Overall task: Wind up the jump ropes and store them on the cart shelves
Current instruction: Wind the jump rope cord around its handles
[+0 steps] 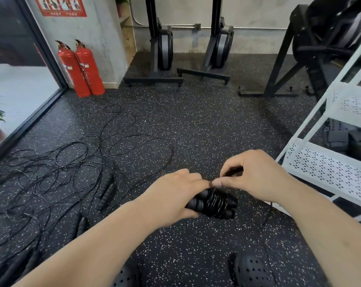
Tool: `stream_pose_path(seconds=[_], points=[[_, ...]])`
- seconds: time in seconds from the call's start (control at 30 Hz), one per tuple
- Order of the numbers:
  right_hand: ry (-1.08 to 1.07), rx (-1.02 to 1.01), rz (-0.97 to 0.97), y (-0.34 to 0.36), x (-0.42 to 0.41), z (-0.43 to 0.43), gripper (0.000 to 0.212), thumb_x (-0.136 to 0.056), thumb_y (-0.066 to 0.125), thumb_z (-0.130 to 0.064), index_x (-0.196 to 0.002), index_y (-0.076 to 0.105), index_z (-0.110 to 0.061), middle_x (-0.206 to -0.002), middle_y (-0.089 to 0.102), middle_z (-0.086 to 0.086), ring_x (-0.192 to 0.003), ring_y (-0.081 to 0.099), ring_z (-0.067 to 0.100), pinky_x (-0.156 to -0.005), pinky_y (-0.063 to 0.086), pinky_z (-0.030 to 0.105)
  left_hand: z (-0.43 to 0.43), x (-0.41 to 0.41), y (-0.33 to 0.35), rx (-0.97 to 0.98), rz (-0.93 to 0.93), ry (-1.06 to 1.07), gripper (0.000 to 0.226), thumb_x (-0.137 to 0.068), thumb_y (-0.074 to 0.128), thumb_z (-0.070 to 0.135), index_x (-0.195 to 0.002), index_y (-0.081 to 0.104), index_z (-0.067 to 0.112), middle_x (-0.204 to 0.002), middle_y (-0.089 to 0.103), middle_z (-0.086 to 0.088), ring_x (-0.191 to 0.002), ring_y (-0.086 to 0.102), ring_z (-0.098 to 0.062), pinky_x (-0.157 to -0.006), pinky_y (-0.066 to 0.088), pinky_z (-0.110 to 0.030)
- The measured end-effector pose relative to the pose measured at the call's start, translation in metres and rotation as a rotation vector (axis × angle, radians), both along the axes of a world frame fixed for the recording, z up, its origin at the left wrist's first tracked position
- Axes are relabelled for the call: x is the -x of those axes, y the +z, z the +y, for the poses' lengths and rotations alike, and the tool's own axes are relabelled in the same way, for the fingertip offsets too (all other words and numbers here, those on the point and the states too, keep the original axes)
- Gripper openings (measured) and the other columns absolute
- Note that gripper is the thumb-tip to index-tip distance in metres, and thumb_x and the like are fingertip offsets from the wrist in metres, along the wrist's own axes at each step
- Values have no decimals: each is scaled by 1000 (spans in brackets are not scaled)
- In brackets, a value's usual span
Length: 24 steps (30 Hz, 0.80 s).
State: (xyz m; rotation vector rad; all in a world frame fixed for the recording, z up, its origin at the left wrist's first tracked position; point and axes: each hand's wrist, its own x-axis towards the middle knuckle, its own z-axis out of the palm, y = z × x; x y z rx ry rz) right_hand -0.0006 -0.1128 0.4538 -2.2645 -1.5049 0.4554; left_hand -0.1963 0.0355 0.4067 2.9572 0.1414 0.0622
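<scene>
My left hand (173, 197) grips a pair of black ribbed jump rope handles (213, 204) with thin black cord wound round them in several turns. My right hand (252, 177) pinches the loose end of that cord just above the bundle; a strand trails down to the right of it. Several other black jump ropes (72, 160) lie tangled in loose loops on the speckled floor to the left, their handles (107, 191) among them. The white perforated cart (328, 170) stands at the right, its lower shelf close to my right hand.
Two red fire extinguishers (81, 69) stand by the pillar at the back left. Black exercise machines (217, 50) line the far wall. Dark items (341, 137) sit behind the cart's shelf. My black perforated shoes (252, 270) show at the bottom. A glass partition runs along the left.
</scene>
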Motion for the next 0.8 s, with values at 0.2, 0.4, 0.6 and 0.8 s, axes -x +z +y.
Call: stream_pose_path(seconds=[0.2,0.4,0.6,0.8], points=[[27,9,135,-1,-13,-5,43,-75,73,-77,-72,74,-34,-63,64,-10,-58,53,2,-62,42,28,-9,4,18,234,-15,62,71,-86,84,53,-140,38,44,-115,53,16,-105,48,-6,-95,46,-31],[79,-77,473,3,-10,-6,49,-94,67,-54,-59,58,-21,-58,45,-7,-55,41,9,-54,34,19,-15,10,39,522,-99,139,78,-76,94,49,-128,36,59,-127,57,24,-119,54,1,-102,46,-31],[-104,-106,434,-8,-10,-1,38,-100,59,8,-69,62,-13,-65,63,0,-64,53,8,-60,42,21,-20,17,49,770,-131,139,81,-92,84,36,-142,26,64,-127,59,20,-115,65,-4,-105,51,-36],[-296,-35,350,-32,12,15,39,-101,53,-8,-63,55,-16,-46,47,-6,-43,37,9,-43,28,24,-10,12,35,824,-219,277,75,-96,79,28,-144,31,59,-115,69,12,-104,70,-15,-99,56,-45]])
